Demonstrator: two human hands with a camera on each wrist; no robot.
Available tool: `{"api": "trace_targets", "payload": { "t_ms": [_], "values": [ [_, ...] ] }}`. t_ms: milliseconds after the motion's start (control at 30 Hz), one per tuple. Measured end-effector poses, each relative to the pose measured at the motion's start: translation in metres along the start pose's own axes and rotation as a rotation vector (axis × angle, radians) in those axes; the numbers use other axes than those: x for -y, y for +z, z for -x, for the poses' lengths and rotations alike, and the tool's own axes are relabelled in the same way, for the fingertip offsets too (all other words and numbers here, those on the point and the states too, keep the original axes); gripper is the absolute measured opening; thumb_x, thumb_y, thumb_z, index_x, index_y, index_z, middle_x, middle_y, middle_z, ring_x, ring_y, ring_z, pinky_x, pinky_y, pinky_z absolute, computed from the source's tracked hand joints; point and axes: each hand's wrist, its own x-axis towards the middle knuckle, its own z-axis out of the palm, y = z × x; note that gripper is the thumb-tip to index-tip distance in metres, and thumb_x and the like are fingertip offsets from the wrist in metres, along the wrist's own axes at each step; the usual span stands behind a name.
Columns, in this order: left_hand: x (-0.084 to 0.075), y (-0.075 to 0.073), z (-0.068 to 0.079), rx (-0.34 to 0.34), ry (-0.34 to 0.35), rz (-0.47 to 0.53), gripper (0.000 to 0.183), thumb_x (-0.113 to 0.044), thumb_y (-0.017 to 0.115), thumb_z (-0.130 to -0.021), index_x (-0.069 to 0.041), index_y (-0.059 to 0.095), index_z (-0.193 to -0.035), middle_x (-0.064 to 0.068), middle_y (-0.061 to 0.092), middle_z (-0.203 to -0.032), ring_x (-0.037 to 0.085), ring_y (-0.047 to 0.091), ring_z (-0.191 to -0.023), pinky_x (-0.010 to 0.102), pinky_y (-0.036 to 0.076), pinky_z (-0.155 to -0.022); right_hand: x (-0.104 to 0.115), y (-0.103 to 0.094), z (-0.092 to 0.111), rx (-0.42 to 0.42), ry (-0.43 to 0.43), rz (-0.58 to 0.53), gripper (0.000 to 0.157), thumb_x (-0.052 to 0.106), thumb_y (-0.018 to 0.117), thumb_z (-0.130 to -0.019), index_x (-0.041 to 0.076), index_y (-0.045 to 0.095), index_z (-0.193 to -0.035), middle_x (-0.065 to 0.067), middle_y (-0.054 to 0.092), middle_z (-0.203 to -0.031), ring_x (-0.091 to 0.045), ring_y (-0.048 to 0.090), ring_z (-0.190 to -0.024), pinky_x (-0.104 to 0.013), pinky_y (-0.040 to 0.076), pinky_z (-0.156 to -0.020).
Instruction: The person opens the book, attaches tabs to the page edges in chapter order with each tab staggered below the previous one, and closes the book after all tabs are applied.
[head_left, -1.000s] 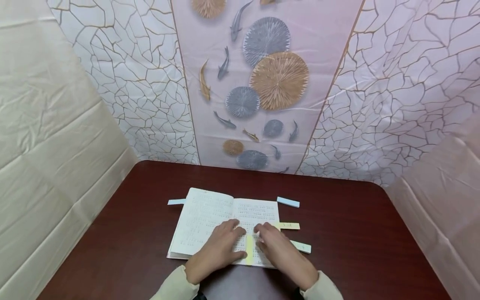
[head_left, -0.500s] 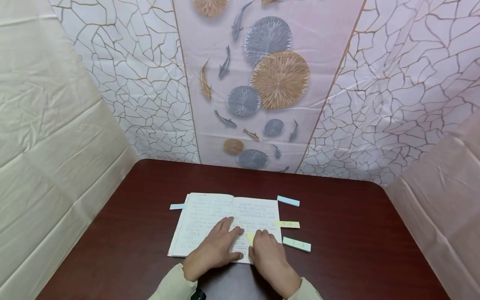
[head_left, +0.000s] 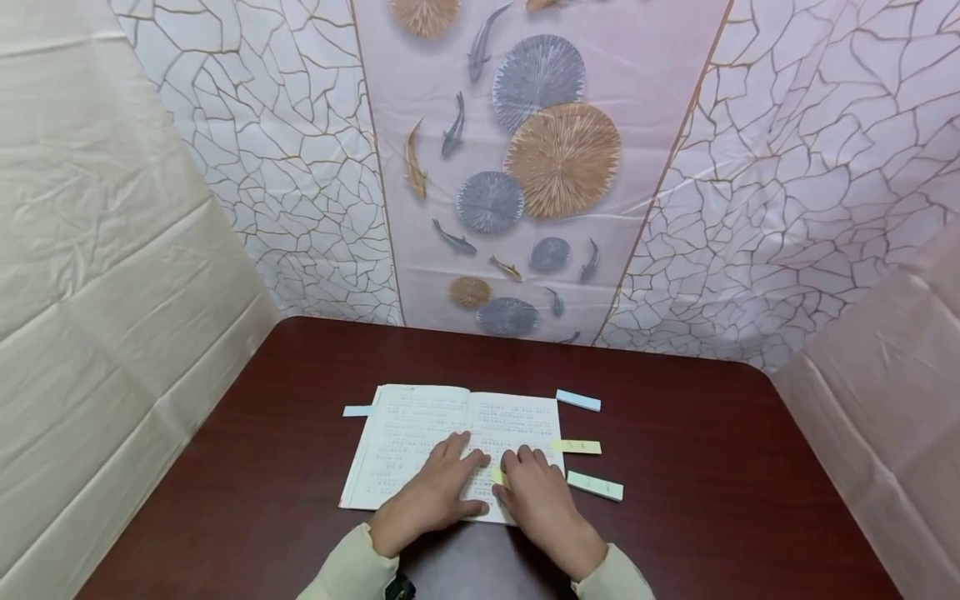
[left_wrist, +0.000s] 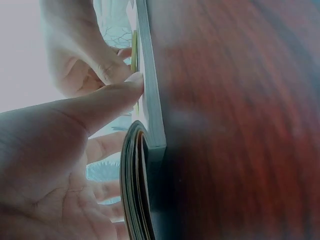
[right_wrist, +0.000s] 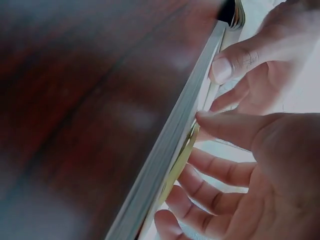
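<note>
An open book (head_left: 420,425) with printed pages lies on the dark red table. My left hand (head_left: 431,492) rests on the lower middle of the book, fingers spread and thumb at the right page's bottom edge. On that page is a yellow sticky strip (right_wrist: 177,167), mostly hidden under my right hand (head_left: 543,500) in the head view. Close up in the right wrist view, the strip bows slightly off the page. Loosely bent fingers of my right hand touch it, with the thumb tip beside its near end.
Light blue (head_left: 577,401), yellow (head_left: 581,447) and pale green (head_left: 596,486) sticky strips lie by the book's right side. Another blue strip (head_left: 358,411) sticks out on the left. Patterned cloth (head_left: 300,183) hangs behind the dark red table (head_left: 697,467).
My right hand has come down over the yellow strip, which stood uncovered on the page a second ago. The left page has settled flatter. My left hand stays nearly in place.
</note>
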Motion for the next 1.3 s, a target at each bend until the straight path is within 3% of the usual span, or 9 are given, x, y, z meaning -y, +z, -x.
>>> {"api": "trace_targets", "payload": {
  "t_ms": [233,433,667,833,1000,1133,1300],
  "values": [
    [0.006,0.000,0.002,-0.006,-0.028,0.026,0.058,-0.033,0.088,-0.088,-0.011,0.065,-0.136,0.028,0.039,-0.162,0.048,0.033,-0.151,0.061,0.036,-0.118,-0.002,-0.002,-0.007,-0.056,-0.139,0.058,0.018,0.014,0.079,-0.086,0.009,0.062,-0.083,-0.004,0.056,-0.075,-0.021,0.057,-0.068,-0.037,0.045,-0.051],
    [0.009,0.006,0.003,0.004,-0.042,0.024,0.060,-0.037,0.088,-0.086,-0.013,0.066,-0.137,0.027,0.039,-0.162,0.047,0.034,-0.151,0.060,0.037,-0.118,-0.024,-0.013,-0.002,-0.066,-0.087,-0.059,0.015,0.015,0.080,-0.085,0.010,0.066,-0.088,0.001,0.057,-0.078,-0.014,0.051,-0.070,-0.035,0.045,-0.059],
    [0.001,0.005,0.006,0.009,-0.057,-0.020,0.061,-0.035,0.088,-0.086,-0.011,0.065,-0.138,0.027,0.039,-0.162,0.047,0.033,-0.153,0.061,0.034,-0.120,-0.077,-0.036,0.002,-0.074,-0.016,-0.060,0.019,0.014,0.084,-0.086,0.011,0.072,-0.101,0.000,0.063,-0.091,-0.017,0.054,-0.080,-0.041,0.050,-0.068],
    [-0.020,0.001,0.005,0.016,-0.121,-0.129,0.061,-0.031,0.086,-0.086,-0.010,0.066,-0.139,0.030,0.041,-0.161,0.047,0.034,-0.153,0.060,0.034,-0.119,-0.124,-0.044,0.005,-0.034,0.045,-0.016,0.019,0.011,0.081,-0.088,0.013,0.074,-0.105,-0.003,0.067,-0.097,-0.024,0.063,-0.087,-0.053,0.054,-0.071],
    [-0.040,0.005,-0.001,-0.007,-0.158,-0.232,0.058,-0.024,0.082,-0.083,-0.001,0.068,-0.135,0.031,0.050,-0.151,0.045,0.043,-0.144,0.058,0.042,-0.109,-0.162,-0.039,0.009,0.037,0.102,-0.056,0.015,0.010,0.079,-0.092,0.012,0.074,-0.106,-0.006,0.066,-0.098,-0.028,0.067,-0.088,-0.054,0.055,-0.066],
    [-0.051,0.018,-0.006,-0.047,-0.183,-0.216,0.075,-0.046,0.081,-0.088,0.007,0.062,-0.139,0.034,0.050,-0.150,0.051,0.043,-0.144,0.063,0.044,-0.109,-0.176,-0.037,0.012,0.061,0.129,-0.085,0.015,0.006,0.081,-0.091,0.008,0.074,-0.105,-0.010,0.066,-0.099,-0.031,0.068,-0.088,-0.051,0.058,-0.067],
    [-0.064,0.037,-0.012,-0.086,-0.277,-0.231,0.111,-0.079,0.074,-0.079,0.000,0.050,-0.153,0.032,0.041,-0.160,0.056,0.034,-0.149,0.071,0.036,-0.112,-0.174,-0.039,0.010,0.083,0.181,-0.092,0.018,0.010,0.079,-0.094,0.003,0.074,-0.110,-0.017,0.066,-0.107,-0.037,0.067,-0.096,-0.055,0.057,-0.073]
  ]
}}
